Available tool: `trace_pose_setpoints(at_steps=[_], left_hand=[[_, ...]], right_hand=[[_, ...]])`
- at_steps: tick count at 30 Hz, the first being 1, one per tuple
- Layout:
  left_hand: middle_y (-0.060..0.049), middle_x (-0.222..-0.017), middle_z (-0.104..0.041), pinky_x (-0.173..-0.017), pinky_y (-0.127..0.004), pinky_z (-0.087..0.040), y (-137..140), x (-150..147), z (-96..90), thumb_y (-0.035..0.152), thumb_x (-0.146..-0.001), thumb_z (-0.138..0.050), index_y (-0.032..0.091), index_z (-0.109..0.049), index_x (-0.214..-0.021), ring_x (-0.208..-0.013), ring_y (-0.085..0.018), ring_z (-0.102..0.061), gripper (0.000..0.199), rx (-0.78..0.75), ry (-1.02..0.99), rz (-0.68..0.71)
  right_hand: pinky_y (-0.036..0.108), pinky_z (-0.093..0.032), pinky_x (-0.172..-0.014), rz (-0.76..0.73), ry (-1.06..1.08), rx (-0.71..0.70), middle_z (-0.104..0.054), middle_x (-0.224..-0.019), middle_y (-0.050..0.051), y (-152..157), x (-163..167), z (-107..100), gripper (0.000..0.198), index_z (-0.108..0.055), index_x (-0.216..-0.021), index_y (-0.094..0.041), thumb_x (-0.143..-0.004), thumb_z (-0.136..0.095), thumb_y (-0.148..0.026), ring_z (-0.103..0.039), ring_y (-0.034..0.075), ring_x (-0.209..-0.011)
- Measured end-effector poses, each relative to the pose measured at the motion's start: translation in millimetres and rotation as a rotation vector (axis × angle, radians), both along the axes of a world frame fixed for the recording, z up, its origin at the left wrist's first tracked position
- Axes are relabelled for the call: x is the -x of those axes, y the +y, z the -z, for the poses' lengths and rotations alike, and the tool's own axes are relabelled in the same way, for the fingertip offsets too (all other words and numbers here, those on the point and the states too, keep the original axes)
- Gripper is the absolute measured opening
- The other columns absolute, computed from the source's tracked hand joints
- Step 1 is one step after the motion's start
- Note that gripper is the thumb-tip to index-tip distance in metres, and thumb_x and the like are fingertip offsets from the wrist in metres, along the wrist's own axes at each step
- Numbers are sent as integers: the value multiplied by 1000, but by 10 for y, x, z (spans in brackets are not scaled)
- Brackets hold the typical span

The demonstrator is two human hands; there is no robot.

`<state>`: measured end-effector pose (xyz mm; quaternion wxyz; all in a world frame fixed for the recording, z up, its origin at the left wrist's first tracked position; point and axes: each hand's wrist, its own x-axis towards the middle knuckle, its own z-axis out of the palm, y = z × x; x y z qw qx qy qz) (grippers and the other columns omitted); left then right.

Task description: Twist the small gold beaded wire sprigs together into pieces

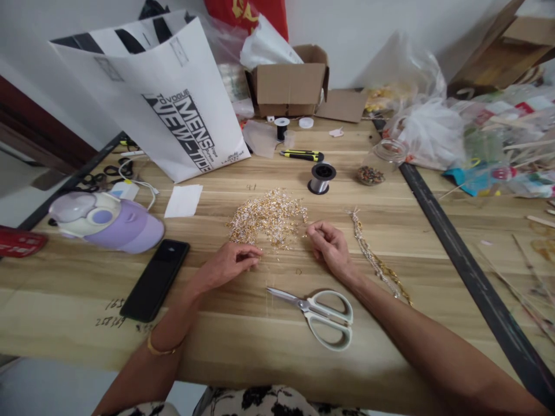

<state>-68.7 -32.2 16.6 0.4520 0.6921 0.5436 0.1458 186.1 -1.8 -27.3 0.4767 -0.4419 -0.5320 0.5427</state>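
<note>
A loose pile of small gold and silver beads point(269, 216) is spread on the wooden table. My left hand point(232, 264) rests at its near left edge, thumb and fingers drawn together around something too small to make out. At the right side of the pile, my right hand point(330, 247) is closed in a pinch. A tiny gold piece shows at its fingertips, but its kind is unclear. Scissors point(310, 306) with pale handles lie between my forearms, blades pointing left. Just beyond their tips is a small gold ring point(298, 271).
Gold and silver chains point(375, 260) lie right of my right hand. Behind the beads are a wire spool point(321, 178) and a utility knife point(302, 155). A black phone point(155, 280) and a purple device point(124, 222) lie left. A white bag point(173, 104) stands behind.
</note>
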Motion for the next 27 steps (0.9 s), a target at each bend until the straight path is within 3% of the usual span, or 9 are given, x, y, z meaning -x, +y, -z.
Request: trace_pose_setpoints(at_steps=[11, 17, 27], left_hand=[[-4, -78, -72, -66, -23, -47, 38, 126, 47, 27, -79, -57, 15, -66, -93, -73, -15, -65, 20, -8, -21, -7], [-2, -77, -71, -62, -22, -44, 39, 153, 32, 31, -77, -60, 17, -70, -85, -69, -15, -62, 18, -25, 68, 10], [-3, -88, -73, -69, -24, -45, 38, 177, 38, 29, -79, -58, 19, -71, -90, -76, -16, -63, 21, -36, 118, 66]], right_hand=[[21, -25, -38, -67, -63, 13, -36, -50, -7, -29, 16, -52, 32, -51, -76, -19, -83, -57, -49, -32, 7, -40], [21, -26, -40, -82, -94, 1, -37, -52, -7, -29, 7, -32, 33, -52, -78, -18, -83, -57, -50, -32, 7, -43], [22, -25, -40, -89, -98, -8, -37, -54, -6, -38, 13, -53, 31, -51, -77, -18, -83, -56, -49, -32, 8, -44]])
